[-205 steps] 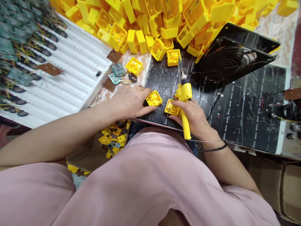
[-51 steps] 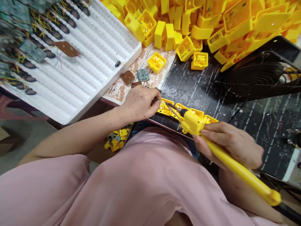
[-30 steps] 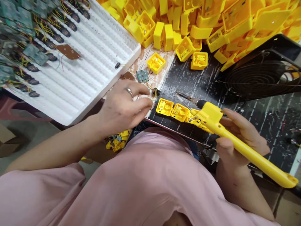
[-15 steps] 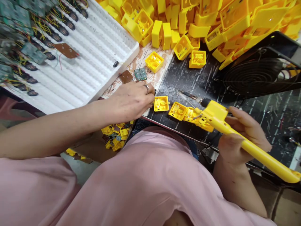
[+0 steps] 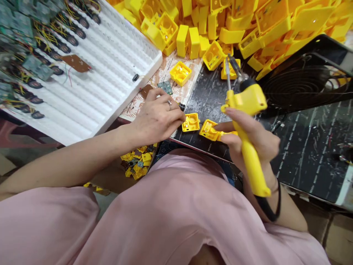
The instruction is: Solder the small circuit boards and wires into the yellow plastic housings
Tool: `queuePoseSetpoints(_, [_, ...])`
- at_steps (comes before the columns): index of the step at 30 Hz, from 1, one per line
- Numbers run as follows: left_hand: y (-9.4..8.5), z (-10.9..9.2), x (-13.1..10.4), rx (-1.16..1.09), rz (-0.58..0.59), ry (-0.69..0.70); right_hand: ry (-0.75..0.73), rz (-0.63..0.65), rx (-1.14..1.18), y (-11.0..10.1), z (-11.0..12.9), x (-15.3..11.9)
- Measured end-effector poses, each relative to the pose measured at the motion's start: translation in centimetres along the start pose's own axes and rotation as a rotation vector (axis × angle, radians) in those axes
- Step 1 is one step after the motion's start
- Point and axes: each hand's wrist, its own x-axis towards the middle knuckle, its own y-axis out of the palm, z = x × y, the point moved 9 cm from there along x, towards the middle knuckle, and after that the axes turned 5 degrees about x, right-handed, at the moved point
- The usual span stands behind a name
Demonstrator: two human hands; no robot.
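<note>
My left hand (image 5: 161,116) is closed with its fingertips at the left edge of a small open yellow plastic case (image 5: 191,122); its thumb is hidden. A small black round part (image 5: 181,106) lies just beyond those fingers. My right hand (image 5: 255,140) grips a yellow soldering gun (image 5: 249,141), tilted upright with its metal tip and thin feed tube pointing away from me. The thumb and a finger of that hand also reach to a second open yellow case (image 5: 209,130) and the yellow pieces beside it. A green circuit board (image 5: 164,87) lies beyond my left hand.
A white ridged foam tray (image 5: 110,73) on the left holds circuit boards with wires and black round parts. Yellow cases (image 5: 190,42) are heaped at the back. A black fan (image 5: 300,81) stands at right. Below the table edge is a box of yellow pieces (image 5: 139,162).
My right hand has moved left to the yellow cases, and the soldering gun has swung from lying nearly flat to upright. My left hand has shifted slightly right against its case.
</note>
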Motion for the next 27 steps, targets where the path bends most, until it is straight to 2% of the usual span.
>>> queuePoseSetpoints(3, [-0.3,0.4,-0.6,-0.13,0.006,-0.033,-0.111,-0.038,0.007,1.4,0.7,1.4])
queuePoseSetpoints(6, [-0.3,0.8,-1.8,-0.238,0.013,-0.057,-0.104,0.05,-0.01,3.9,-0.2,1.8])
queuePoseSetpoints(10, [-0.5,1.0,-2.2,-0.19,-0.037,-0.062,-0.15,0.213,-0.034,6.9,-0.5,1.6])
queuePoseSetpoints(16, [-0.1,0.3,-0.3,-0.083,-0.026,-0.004,-0.129,0.171,-0.156,6.4,-0.7,1.3])
queuePoseSetpoints(20, [-0.4,0.7,-0.1,-0.087,0.001,-0.015,-0.099,0.141,-0.14,6.1,-0.1,0.8])
queuePoseSetpoints(25, [-1.7,2.2,-1.2,-0.085,-0.016,-0.073,-0.168,0.311,-0.102,8.6,0.9,0.2])
queuePoseSetpoints(27, [-1.8,2.1,-1.4,-0.052,-0.015,-0.064,-0.179,0.317,-0.127,8.8,0.5,0.4])
